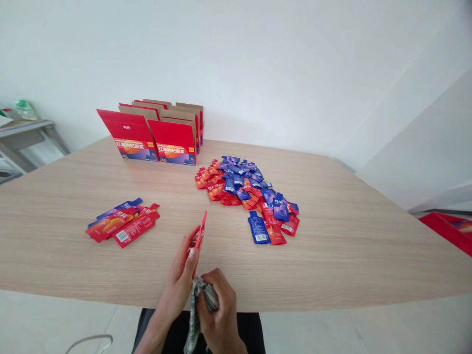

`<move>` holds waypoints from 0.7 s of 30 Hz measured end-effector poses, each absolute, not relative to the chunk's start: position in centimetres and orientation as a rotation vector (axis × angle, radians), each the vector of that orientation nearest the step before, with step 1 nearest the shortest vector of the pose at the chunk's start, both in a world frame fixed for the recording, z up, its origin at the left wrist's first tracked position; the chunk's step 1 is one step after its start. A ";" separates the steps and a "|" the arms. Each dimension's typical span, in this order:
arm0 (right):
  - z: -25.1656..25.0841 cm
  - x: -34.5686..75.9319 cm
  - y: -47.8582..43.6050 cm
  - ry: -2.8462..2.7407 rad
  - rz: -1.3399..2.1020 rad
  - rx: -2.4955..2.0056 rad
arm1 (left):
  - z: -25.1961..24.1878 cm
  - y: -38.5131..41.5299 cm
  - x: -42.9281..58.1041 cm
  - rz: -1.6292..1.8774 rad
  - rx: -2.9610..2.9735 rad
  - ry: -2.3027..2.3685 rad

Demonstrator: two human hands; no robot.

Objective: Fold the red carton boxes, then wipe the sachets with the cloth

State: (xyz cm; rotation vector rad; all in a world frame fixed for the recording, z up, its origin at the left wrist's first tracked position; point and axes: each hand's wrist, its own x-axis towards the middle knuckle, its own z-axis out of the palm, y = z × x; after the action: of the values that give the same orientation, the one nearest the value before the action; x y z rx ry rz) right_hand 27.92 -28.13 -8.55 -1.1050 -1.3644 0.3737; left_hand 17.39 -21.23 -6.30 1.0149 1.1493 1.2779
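Note:
My left hand [180,278] holds a red pouch [200,235] upright on edge above the table's near edge, fingers closed along its side. Just to its right, my right hand [219,309] is closed round a crumpled grey cloth [197,307], which hangs down and touches the pouch's lower end. A small fanned stack of red and blue pouches [123,222] lies to the left of my hands. A loose heap of red and blue pouches [247,194] lies further out to the right.
Several open red cartons [158,135] stand at the far side of the wooden table [350,246]. A grey shelf [25,132] stands at the far left. A red box [450,228] sits low at the right, beyond the table.

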 end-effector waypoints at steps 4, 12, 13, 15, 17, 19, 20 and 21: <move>-8.1 29.5 -27.6 -1.269 0.488 -1.156 | -7.6 -21.9 16.3 1.206 0.494 0.873; -8.2 32.4 -27.8 -1.144 0.521 -1.241 | -8.9 -21.6 15.0 1.253 0.184 0.387; -8.0 32.5 -27.9 -1.145 0.508 -1.249 | -9.0 -21.6 15.0 1.288 0.175 0.389; -7.6 32.8 -28.1 -1.172 0.465 -1.249 | -9.0 -21.5 15.0 1.349 0.205 0.458; -6.9 32.8 -28.3 -1.231 0.411 -1.224 | -9.0 -21.5 15.1 1.364 0.312 0.632; -6.4 32.7 -28.2 -1.311 0.361 -1.184 | -9.0 -21.7 15.3 1.301 0.484 0.828; -6.3 32.5 -28.1 -1.353 0.339 -1.166 | -9.1 -21.8 15.5 1.243 0.582 0.904; -6.3 32.3 -28.0 -1.388 0.321 -1.153 | -9.3 -22.1 15.8 1.182 0.683 0.957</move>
State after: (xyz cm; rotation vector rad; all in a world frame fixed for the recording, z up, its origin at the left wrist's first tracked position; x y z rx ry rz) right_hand 32.32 -27.98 -6.29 -1.1528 -1.3876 0.3213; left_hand 15.78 -22.11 -9.32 0.6834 0.9566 1.1824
